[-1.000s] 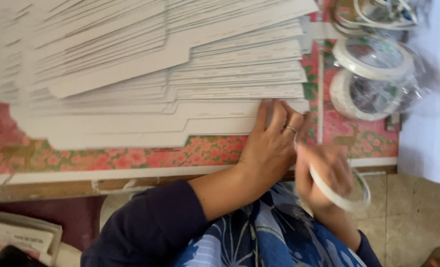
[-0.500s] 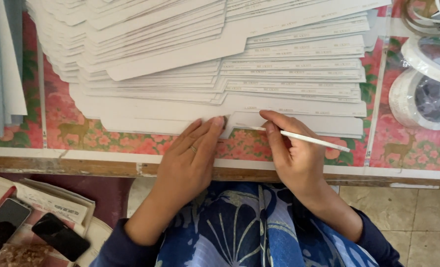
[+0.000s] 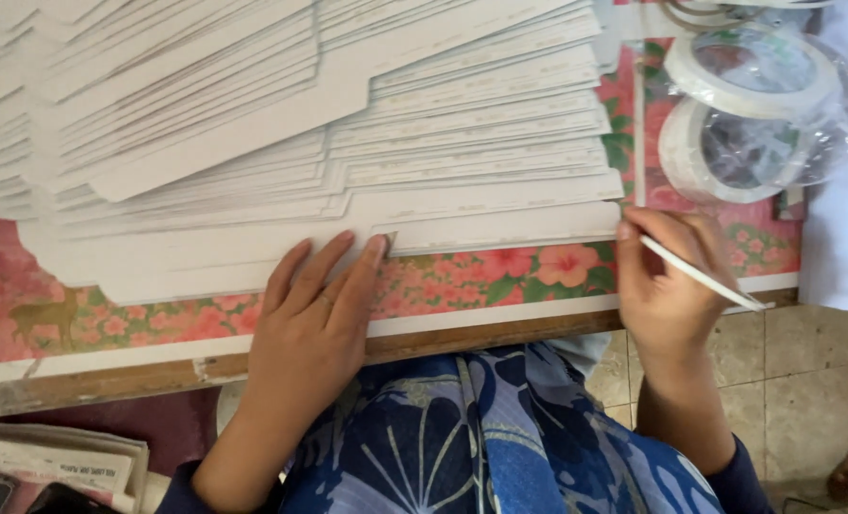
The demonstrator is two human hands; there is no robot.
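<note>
Left hand [image 3: 314, 319] lies flat, fingers spread and released, palm down on the lowest card strip [image 3: 252, 257] of the fanned card stack [image 3: 348, 124]. Strip's long axis runs left-right along the table, slightly rising to the right; its notched step sits right at the left index fingertip. Fingertips rest on the strip's near edge; wrist hangs over the table edge [image 3: 157, 366].

Right hand [image 3: 671, 286] is at the strip's right end, thumb tip touching the card's corner. Fingers are clenched on a tape ring [image 3: 700, 276], seen edge-on as a thin white line running from the thumb down-right past the knuckles. Ring lies across the fingers, just right of the strip's end.

Floral cloth [image 3: 500, 276] shows below the strip. Bagged tape rolls [image 3: 748, 114] sit above the right hand, right of the stack.
</note>
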